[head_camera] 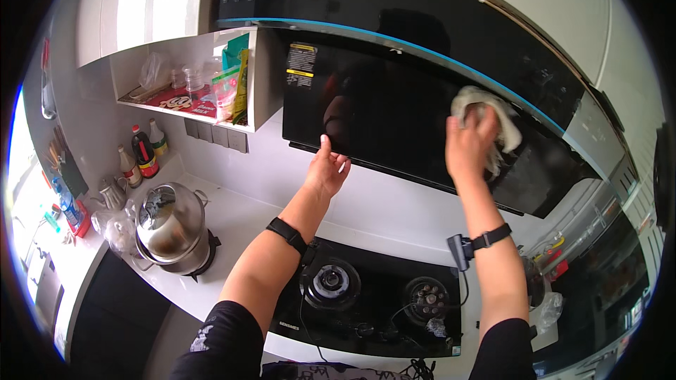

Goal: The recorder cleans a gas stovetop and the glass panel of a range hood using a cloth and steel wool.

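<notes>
Under my right hand (471,142) a pale cloth (501,116) is pressed to the right part of the range hood's black glossy panel (385,111). My left hand (328,169) holds the lower edge of that panel, its thumb on the front and the fingers curled at the underside. Above the panel runs the hood's upper black front (338,5), with a blue strip along its bottom. A label with yellow bars is stuck on the panel's upper left. Both wrists wear black straps.
Below my arms lies a black two-burner gas hob (369,295); cables hang over it. A lidded steel pot (171,227) stands on the left counter near sauce bottles (143,150). An open shelf (185,108) holds bags and jars. White cabinets (142,5) flank the hood.
</notes>
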`<action>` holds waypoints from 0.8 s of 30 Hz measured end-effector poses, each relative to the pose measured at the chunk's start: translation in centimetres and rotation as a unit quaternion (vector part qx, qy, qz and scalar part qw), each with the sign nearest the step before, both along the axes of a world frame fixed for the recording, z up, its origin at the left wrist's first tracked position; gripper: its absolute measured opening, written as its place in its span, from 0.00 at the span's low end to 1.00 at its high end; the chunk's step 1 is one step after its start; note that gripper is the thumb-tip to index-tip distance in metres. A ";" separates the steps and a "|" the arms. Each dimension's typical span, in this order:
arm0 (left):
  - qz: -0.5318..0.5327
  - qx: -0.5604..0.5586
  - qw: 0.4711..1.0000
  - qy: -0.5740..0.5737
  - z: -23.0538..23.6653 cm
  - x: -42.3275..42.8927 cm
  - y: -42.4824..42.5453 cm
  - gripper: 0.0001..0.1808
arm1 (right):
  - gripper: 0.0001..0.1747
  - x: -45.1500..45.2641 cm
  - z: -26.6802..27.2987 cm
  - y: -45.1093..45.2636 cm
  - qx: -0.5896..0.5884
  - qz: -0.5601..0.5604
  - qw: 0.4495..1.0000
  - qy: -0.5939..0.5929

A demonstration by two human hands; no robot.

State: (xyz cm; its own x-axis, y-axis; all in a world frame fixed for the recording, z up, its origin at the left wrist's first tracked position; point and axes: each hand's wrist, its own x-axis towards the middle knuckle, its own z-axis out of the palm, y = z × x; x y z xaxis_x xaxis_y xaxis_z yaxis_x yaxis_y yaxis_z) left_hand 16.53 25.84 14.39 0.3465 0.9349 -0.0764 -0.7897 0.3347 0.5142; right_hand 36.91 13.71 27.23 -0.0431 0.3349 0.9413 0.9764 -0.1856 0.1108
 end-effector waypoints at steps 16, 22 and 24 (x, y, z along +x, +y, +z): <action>0.029 0.081 0.996 -0.026 0.0 -6.2 -2.1 0.22 | 0.24 -9.4 -0.5 3.1 -0.091 0.155 0.982 0.055; 0.080 0.040 0.994 -0.062 -0.1 -4.6 -2.5 0.24 | 0.33 8.0 0.1 -5.2 0.060 -0.023 0.990 0.128; 0.108 0.012 0.993 -0.046 0.2 -4.8 -3.0 0.23 | 0.32 13.1 -0.4 -7.1 0.100 -0.080 0.982 0.138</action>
State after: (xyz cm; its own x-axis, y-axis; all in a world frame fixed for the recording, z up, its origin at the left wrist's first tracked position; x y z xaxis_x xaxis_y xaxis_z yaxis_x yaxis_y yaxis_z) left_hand 11.74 22.81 14.55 0.1420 0.9894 -0.0300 -0.8853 0.1405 0.4433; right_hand 49.98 6.56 26.81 0.2609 0.1247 0.9573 0.9206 -0.3305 -0.2079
